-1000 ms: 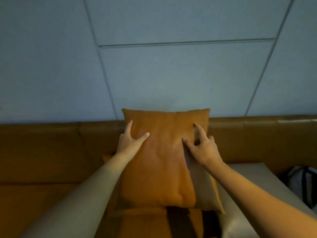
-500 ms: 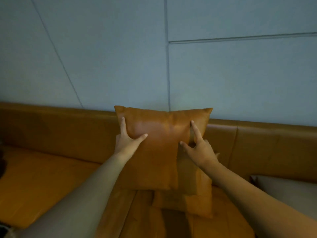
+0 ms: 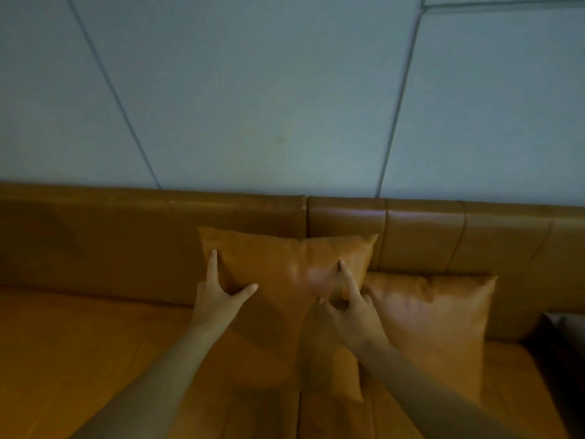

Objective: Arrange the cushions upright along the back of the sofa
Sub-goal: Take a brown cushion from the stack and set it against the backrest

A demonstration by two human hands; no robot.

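Centrally, square tan leather cushion (image 3: 285,274) stands against brown leather sofa back (image 3: 126,236); left hand (image 3: 218,301) and right hand (image 3: 353,313) grip its side edges, index fingers (image 3: 212,264) extended, thumbs on its front.

The left hand (image 3: 218,296) and the right hand (image 3: 351,308) hold a square orange leather cushion (image 3: 285,274) in front of the long orange leather sofa back (image 3: 126,232). Another square orange cushion (image 3: 437,318) leans there, just beside it.

Smooth, faintly glossy leather-like cushion (image 3: 285,274) and sofa (image 3: 126,236); matt wall (image 3: 253,106).
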